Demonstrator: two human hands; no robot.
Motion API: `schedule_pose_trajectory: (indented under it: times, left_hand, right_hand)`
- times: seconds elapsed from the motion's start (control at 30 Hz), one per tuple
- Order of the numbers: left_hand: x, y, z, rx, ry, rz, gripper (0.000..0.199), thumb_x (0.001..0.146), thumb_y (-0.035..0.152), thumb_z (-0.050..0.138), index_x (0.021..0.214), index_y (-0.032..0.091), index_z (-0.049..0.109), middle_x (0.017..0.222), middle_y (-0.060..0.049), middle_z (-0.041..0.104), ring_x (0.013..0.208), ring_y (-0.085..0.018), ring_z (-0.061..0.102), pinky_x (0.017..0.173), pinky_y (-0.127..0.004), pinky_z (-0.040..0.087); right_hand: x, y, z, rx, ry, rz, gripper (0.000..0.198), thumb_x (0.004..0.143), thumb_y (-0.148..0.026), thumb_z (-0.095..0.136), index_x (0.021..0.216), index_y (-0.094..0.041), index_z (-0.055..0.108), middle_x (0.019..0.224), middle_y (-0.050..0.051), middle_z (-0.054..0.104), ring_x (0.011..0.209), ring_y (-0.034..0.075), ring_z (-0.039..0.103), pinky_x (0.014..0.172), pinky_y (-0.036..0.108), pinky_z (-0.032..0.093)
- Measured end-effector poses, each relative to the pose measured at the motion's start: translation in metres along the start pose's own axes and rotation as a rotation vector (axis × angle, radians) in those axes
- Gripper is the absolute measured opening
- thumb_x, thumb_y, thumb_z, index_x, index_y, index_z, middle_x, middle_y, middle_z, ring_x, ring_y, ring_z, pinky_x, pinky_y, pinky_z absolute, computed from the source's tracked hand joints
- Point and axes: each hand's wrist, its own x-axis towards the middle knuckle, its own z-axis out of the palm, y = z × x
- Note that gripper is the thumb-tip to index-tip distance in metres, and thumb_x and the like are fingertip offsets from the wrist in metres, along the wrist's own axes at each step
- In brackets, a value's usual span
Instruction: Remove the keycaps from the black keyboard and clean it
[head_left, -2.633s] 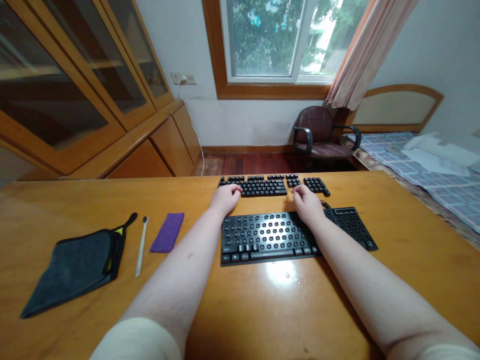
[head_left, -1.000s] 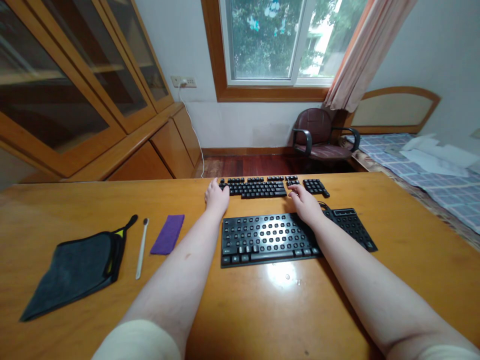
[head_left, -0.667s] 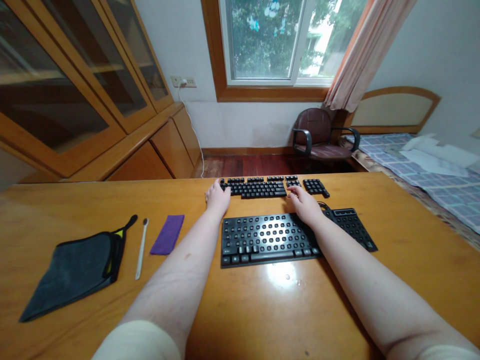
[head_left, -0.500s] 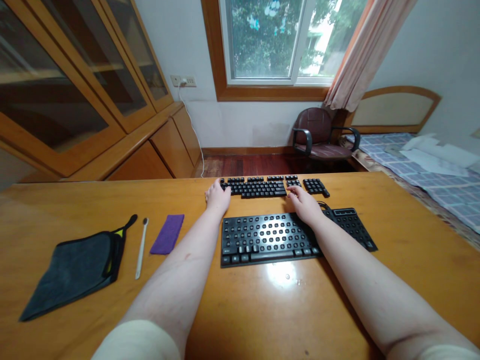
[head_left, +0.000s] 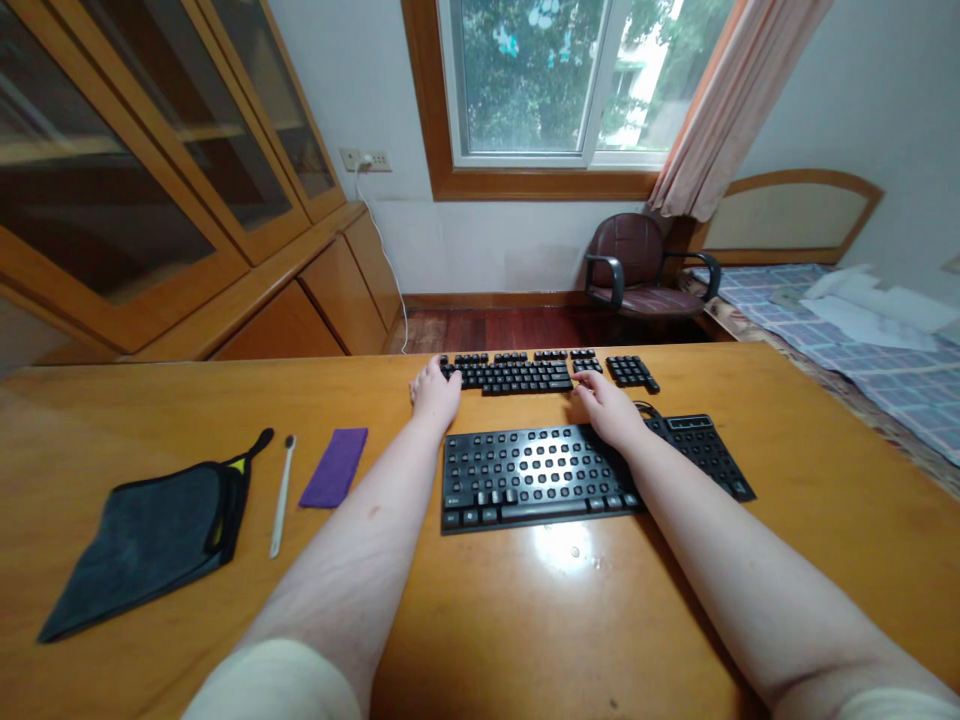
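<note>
**Both hands at the laid-out keycaps, far edge of the table**

Wooden table (head_left: 525, 620) fills your head view, with a window, a chair and a bed behind it.

Head view: your left hand (head_left: 435, 392) rests at the left end of the rows of loose keycaps (head_left: 517, 372) set out along the far edge. Its fingers touch the end keys, but you cannot tell whether they pinch one. Your right hand (head_left: 609, 408) lies between the keycaps and the stripped keyboard base (head_left: 555, 475). Its fingertips are near the gap before the smaller keycap block (head_left: 632, 371), palm down and fingers loosely spread, gripping nothing that shows.

Compared with a couple of seconds ago, your left hand has slid from on top of the keycap rows out to their left end, and over the last second it has hardly moved. The right hand has barely shifted. The rows look as straight as before, so the hands seem to be squaring the set up, not lifting keys.

At the left edge lies a dark pouch (head_left: 150, 535), flat, its contents hidden. Beside it lie a slim brush (head_left: 281, 495) and a purple cloth (head_left: 334, 466), all untouched.
</note>
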Motion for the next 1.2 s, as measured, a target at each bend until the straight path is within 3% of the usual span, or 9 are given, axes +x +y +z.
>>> schedule_pose_trajectory:
  times: [1.2]
  left_hand:
    - [-0.002,0.001,0.0,0.065,-0.011,0.0,0.052,0.081,0.037,0.046,0.128,0.017,0.043,0.124,-0.017,0.056,0.119,-0.032,0.048,0.103,-0.05,0.027]
  right_hand:
    - [-0.0001,-0.0018,-0.0004,-0.07,-0.027,-0.025,0.028,0.088,-0.031,0.04,0.109,-0.022,0.057,0.092,0.006,0.069,0.079,0.021,0.062,0.068,0.029,0.043]
